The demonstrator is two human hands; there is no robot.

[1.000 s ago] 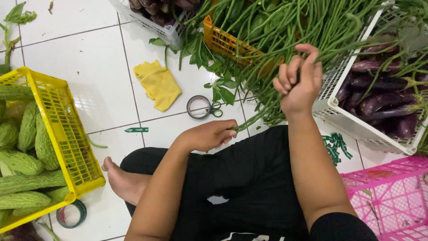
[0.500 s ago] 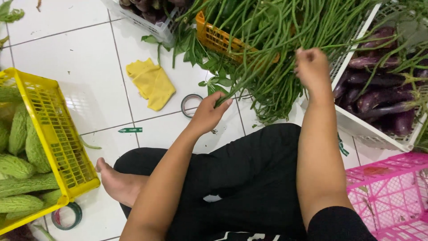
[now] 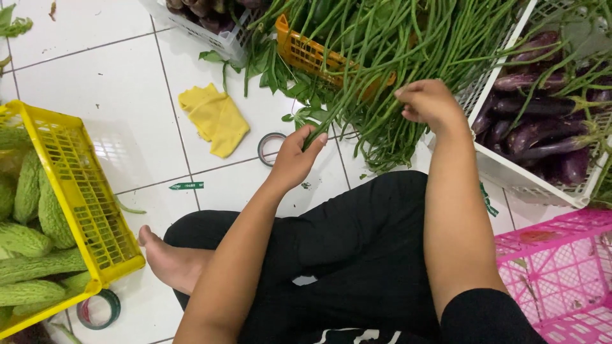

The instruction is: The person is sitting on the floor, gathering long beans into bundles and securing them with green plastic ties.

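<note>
White tiled floor [image 3: 83, 95], yellow cloth [image 3: 213, 118], tape rolls [image 3: 99, 310]

No packages, labels, signs, screens

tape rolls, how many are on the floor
2. One tape roll lies on the tile by the left hand, partly covered by it. A green tape roll lies beside the yellow crate. The crates could hide others.

Glossy white floor tiles [image 3: 95, 95] catch the light; a soft yellow cloth [image 3: 215, 118] lies matt on them. Plastic mesh crates: yellow [image 3: 83, 197], pink [image 3: 561, 267]. Warty bitter gourds [image 3: 29, 185], smooth long beans [image 3: 382, 70], shiny aubergines [image 3: 542, 134].
</note>
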